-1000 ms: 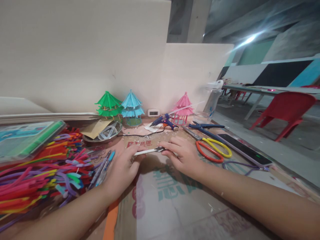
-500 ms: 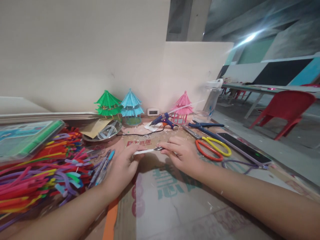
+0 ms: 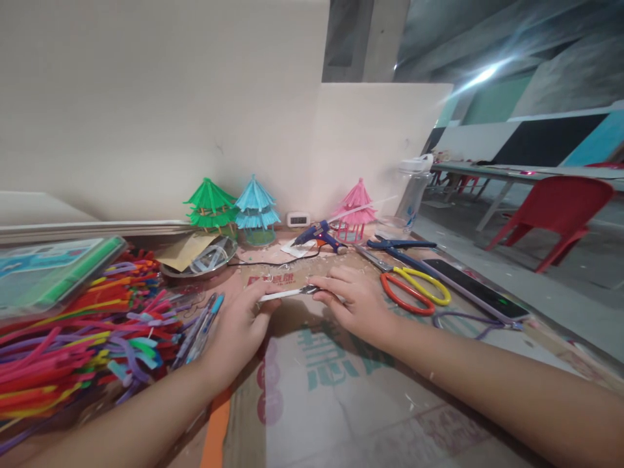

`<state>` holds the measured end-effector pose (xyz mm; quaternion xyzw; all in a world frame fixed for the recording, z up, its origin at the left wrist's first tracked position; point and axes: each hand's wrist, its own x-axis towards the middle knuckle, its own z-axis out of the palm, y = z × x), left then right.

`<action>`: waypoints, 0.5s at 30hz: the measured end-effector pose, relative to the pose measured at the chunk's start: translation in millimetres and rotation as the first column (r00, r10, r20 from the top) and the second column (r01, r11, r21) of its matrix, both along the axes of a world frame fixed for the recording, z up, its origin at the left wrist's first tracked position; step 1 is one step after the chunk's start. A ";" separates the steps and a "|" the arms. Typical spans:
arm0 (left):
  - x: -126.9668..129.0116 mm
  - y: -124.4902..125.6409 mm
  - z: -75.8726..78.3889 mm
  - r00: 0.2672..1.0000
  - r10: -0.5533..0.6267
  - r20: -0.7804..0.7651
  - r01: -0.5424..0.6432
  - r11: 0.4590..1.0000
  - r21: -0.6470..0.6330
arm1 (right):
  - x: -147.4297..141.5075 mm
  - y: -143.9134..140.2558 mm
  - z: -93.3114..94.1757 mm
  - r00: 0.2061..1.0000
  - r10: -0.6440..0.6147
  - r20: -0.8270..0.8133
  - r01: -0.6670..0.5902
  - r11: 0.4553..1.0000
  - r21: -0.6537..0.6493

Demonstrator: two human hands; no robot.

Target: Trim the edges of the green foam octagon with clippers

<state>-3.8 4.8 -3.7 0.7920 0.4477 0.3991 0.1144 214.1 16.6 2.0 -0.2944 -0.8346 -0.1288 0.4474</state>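
My left hand (image 3: 246, 318) pinches one end of a slim white stick (image 3: 285, 295) between thumb and fingers. At its other end is a dark, shiny part (image 3: 309, 290), which the fingertips of my right hand (image 3: 353, 299) grip. I cannot make out whether the stick and the dark part are one piece. Both hands are closed and face each other just above the cardboard (image 3: 336, 403). Beyond them lies a blue hot glue gun (image 3: 319, 235) on a scrap of white paper.
Pipe cleaners (image 3: 63, 351) and a plastic case (image 3: 58, 273) fill the left side, near several pens (image 3: 203, 328). Green (image 3: 209, 201), blue (image 3: 256, 208) and pink (image 3: 358, 208) pavilion models stand along the back. Scissors (image 3: 414, 289), pliers (image 3: 400, 243) and a phone (image 3: 472, 292) lie right.
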 end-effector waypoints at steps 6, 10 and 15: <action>-0.6 -0.4 -0.8 1.000 0.002 0.001 -0.002 0.999 -0.042 | 0.3 -1.3 2.5 1.000 -0.002 0.029 0.002 1.000 0.000; 0.8 -2.0 1.4 1.000 0.020 -0.006 -0.021 0.999 -0.047 | 0.0 -1.7 2.0 1.000 0.014 -0.008 -0.014 1.000 -0.018; -0.1 -1.3 1.4 1.000 0.010 -0.008 -0.010 0.999 -0.048 | 0.1 -1.5 -0.1 1.000 0.013 -0.025 -0.014 0.999 -0.034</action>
